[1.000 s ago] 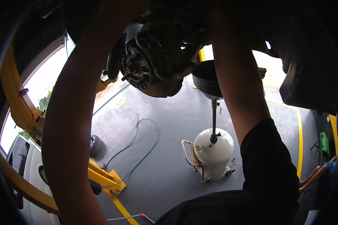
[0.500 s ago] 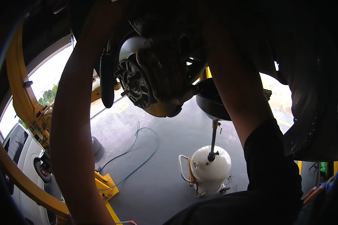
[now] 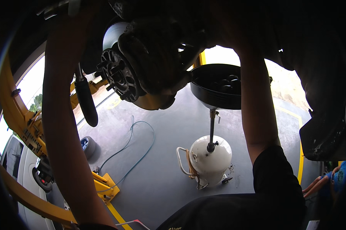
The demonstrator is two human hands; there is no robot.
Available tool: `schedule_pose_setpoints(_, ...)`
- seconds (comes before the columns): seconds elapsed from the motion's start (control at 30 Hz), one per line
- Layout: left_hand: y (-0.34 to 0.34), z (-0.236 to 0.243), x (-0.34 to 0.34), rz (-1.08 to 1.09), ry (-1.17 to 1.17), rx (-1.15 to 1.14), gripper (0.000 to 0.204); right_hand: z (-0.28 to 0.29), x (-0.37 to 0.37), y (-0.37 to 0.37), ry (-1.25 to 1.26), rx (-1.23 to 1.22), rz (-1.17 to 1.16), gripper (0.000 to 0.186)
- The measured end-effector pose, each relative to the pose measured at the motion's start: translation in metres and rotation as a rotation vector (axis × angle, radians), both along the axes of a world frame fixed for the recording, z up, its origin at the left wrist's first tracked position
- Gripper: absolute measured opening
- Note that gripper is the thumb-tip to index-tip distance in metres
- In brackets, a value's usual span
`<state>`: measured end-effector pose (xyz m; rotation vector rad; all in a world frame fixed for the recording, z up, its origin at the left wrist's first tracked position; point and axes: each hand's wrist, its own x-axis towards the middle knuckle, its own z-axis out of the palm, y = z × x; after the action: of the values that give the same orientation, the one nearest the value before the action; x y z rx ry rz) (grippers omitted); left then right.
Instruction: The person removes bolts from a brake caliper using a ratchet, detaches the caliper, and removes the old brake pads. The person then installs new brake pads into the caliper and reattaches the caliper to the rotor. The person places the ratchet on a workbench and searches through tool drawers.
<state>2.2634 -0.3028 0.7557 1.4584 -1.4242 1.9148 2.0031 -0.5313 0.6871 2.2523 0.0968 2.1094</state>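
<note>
Both my arms reach up into the dark underside of a raised vehicle. My left forearm (image 3: 61,126) rises left of a wheel hub (image 3: 119,73) with studs and a shiny brake disc (image 3: 113,34); the left hand's fingers are lost in shadow. Beside that forearm, a black handle (image 3: 86,101) of some tool hangs down; what holds it cannot be made out. My right forearm (image 3: 259,103) passes in front of a black drain pan (image 3: 215,94), and darkness hides the right hand above it. Several dark rounded things lie in the pan.
The pan stands on a post over a white wheeled tank (image 3: 209,159). A blue-green hose (image 3: 152,140) curls on the grey floor near a yellow lift foot (image 3: 106,186). A loose wheel (image 3: 88,147), a white vehicle (image 3: 27,172) and a person in blue (image 3: 338,178) are around.
The hub, pan and tank now appear further left and higher. More of the pan's inside shows. The black handle hangs lower and further left, and my arms have shifted and spread apart.
</note>
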Motion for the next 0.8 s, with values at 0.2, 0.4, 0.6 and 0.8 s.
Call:
schedule_pose_setpoints(0.2,0.064,-0.109,-0.074,-0.628,1.07,0.099,0.039,-0.076,-0.018,0.021,0.614,0.104,0.276,0.035)
schedule_pose_setpoints(0.4,0.052,-0.169,-0.098,-0.818,1.423,0.392,0.038,-0.076,-0.01,0.028,0.824,0.386,0.476,0.034)
schedule_pose_setpoints(0.6,0.03,-0.193,-0.101,-0.847,1.443,0.425,0.034,-0.111,0.007,0.001,0.685,0.293,0.53,0.038)
schedule_pose_setpoints(0.8,0.001,-0.232,-0.12,-1.056,1.34,0.48,0.044,-0.141,0.056,0.006,0.537,0.886,1.309,0.044)
